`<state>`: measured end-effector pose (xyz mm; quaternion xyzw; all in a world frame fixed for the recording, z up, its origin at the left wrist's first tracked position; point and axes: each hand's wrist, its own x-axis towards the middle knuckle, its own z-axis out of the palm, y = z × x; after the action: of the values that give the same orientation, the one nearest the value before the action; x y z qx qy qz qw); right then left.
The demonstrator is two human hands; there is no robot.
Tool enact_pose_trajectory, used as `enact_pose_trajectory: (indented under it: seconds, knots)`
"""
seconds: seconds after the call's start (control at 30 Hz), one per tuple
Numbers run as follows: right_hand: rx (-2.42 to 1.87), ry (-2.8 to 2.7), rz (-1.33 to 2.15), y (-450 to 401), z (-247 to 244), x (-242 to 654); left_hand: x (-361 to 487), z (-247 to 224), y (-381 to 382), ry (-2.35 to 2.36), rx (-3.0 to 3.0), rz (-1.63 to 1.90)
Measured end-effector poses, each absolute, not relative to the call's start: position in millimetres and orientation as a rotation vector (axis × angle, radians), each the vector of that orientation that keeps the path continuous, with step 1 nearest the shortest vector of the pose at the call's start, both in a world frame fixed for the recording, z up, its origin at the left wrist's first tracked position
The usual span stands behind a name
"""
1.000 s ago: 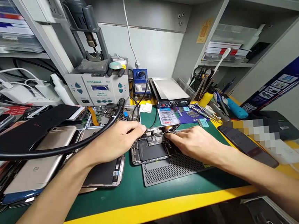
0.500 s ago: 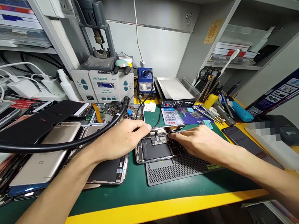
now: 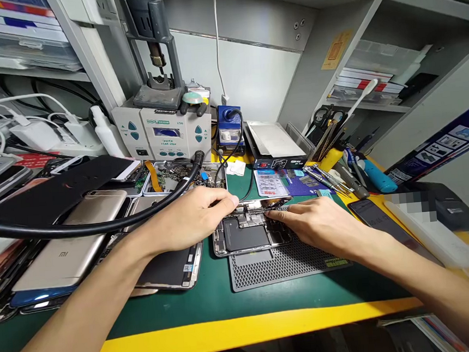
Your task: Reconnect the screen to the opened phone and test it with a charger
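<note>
An opened smartphone (image 3: 245,234) lies on a grey perforated mat (image 3: 279,268), its black battery and inner parts bare. Its screen assembly (image 3: 278,201) stands raised along the far edge. My left hand (image 3: 200,214) pinches the far left corner of that screen between thumb and fingers; the exact grip is partly hidden. From the right, my right hand (image 3: 314,218) reaches in. Its index finger is stretched out, the tip touching the inner parts near the raised screen. The other fingers curl loosely behind it, and nothing shows in them.
Several used phones (image 3: 68,251) pile up at the left, with a black hose (image 3: 99,227) crossing over them. Behind stand a rework station (image 3: 165,133), a blue device (image 3: 230,130) and a flat-topped box (image 3: 276,145). Screwdrivers (image 3: 327,179) and a dark phone (image 3: 371,216) lie at the right.
The view has shifted very slightly. Both hands keep nearly the same places on the opened phone, and my right index fingertip stays at its inner parts.
</note>
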<state>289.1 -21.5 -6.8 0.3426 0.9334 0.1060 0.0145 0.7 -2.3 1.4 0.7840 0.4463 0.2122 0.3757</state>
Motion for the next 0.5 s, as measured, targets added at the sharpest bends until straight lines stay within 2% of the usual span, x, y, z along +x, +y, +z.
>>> enact_pose_trajectory:
  seconds: [0.3, 0.5]
  knots:
    - [1.071, 2.958, 0.389, -25, -9, 294, 1, 2, -2, 1.133, 2.001, 0.543]
    - [1.041, 2.999, 0.664, -29, -14, 303, 1, 2, -2, 1.123, 1.996, 0.531]
